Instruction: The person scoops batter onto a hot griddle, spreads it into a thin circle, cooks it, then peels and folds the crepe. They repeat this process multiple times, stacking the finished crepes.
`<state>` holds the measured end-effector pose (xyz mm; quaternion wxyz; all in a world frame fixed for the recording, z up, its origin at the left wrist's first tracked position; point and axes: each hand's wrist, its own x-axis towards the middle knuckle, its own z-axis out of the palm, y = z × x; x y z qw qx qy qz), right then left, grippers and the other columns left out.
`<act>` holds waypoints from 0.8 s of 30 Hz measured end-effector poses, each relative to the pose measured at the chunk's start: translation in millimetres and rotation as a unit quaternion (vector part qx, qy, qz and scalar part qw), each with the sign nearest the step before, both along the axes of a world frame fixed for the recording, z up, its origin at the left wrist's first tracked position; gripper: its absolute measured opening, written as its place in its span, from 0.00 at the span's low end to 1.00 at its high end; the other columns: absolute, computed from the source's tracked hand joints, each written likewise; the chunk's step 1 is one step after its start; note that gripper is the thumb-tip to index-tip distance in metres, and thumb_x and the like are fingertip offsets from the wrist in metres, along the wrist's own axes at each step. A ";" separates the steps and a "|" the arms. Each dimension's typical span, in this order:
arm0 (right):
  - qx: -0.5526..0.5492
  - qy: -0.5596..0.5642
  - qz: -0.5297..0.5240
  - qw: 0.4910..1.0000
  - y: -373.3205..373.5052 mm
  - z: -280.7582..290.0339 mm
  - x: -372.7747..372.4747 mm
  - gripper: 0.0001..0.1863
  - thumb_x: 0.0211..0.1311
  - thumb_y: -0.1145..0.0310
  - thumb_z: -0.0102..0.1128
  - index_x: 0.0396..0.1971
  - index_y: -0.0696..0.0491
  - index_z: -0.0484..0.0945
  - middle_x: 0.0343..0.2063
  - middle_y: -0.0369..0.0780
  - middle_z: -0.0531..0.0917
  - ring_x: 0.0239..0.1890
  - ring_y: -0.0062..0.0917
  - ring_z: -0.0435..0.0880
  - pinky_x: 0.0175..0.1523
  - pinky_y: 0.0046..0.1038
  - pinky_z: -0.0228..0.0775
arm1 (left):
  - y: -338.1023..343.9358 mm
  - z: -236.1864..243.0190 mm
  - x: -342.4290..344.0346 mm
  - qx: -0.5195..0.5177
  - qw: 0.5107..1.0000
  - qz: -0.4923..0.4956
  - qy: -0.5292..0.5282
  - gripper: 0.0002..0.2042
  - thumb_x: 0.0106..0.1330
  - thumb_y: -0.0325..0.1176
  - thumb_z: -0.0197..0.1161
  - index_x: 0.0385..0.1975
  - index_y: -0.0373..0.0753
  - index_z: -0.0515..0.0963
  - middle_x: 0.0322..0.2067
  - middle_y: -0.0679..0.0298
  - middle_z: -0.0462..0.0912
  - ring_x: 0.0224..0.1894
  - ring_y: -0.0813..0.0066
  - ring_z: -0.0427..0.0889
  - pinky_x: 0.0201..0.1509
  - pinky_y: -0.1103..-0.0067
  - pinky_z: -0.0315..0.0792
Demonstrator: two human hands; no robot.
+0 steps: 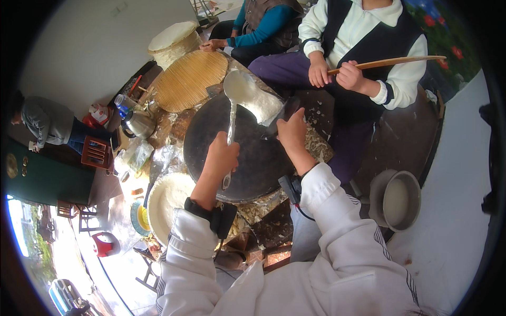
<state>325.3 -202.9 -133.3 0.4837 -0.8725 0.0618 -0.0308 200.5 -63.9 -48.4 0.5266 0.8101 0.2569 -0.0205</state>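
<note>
My left hand (222, 155) is closed around the long pale handle of a ladle (232, 124). The ladle's bowl is over the far edge of a round black griddle (237, 152). White batter (259, 105) stretches from the bowl toward the right along the griddle's far rim. My right hand (293, 130) grips a dark, flat, scraper-like tool (287, 110), which meets the right end of the batter. Its exact kind I cannot make out. To the left of my left forearm stands a large pale basin (153, 208) holding white batter.
Across from me, a person holds a long curved wooden stick (390, 62); another sits beside them. Left of the griddle lie a round slatted mat (192, 79), a stack of thin flatbreads (174, 45), a metal kettle (138, 124) and plastic bags (138, 154). A metal pot (403, 200) stands right.
</note>
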 end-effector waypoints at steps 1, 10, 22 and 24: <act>0.021 -0.020 0.049 0.998 5.8 0.3 0.0 0.40 0.53 0.72 0.56 0.60 0.76 0.47 0.34 0.64 0.78 0.38 0.53 0.80 0.45 0.43 0.73 | 0.5 -1.2 0.2 -0.005 1.000 0.007 -0.002 0.09 0.58 0.28 0.52 0.32 0.29 0.62 0.20 0.56 0.73 0.14 0.72 0.73 0.14 0.75 0.67; -0.014 -0.046 0.033 0.998 11.0 -2.8 12.8 0.40 0.53 0.70 0.56 0.61 0.75 0.47 0.40 0.64 0.77 0.42 0.53 0.80 0.49 0.43 0.72 | 2.6 -5.4 0.9 0.023 0.999 0.023 -0.019 0.09 0.58 0.28 0.51 0.33 0.28 0.62 0.18 0.52 0.74 0.13 0.66 0.76 0.14 0.73 0.70; -0.019 -0.045 0.001 0.999 30.5 3.3 22.2 0.35 0.52 0.70 0.57 0.58 0.72 0.55 0.41 0.62 0.78 0.45 0.52 0.79 0.53 0.44 0.69 | 7.0 -18.7 -15.6 0.059 0.996 0.054 -0.042 0.11 0.59 0.29 0.50 0.34 0.27 0.61 0.28 0.38 0.77 0.25 0.46 0.81 0.27 0.63 0.74; 0.028 -0.038 0.075 0.996 34.9 3.9 24.3 0.36 0.52 0.69 0.57 0.58 0.71 0.56 0.40 0.62 0.78 0.44 0.53 0.79 0.52 0.44 0.69 | 7.9 -23.1 -13.3 0.081 0.995 0.061 -0.020 0.12 0.59 0.30 0.50 0.35 0.27 0.61 0.31 0.34 0.77 0.33 0.39 0.79 0.37 0.59 0.73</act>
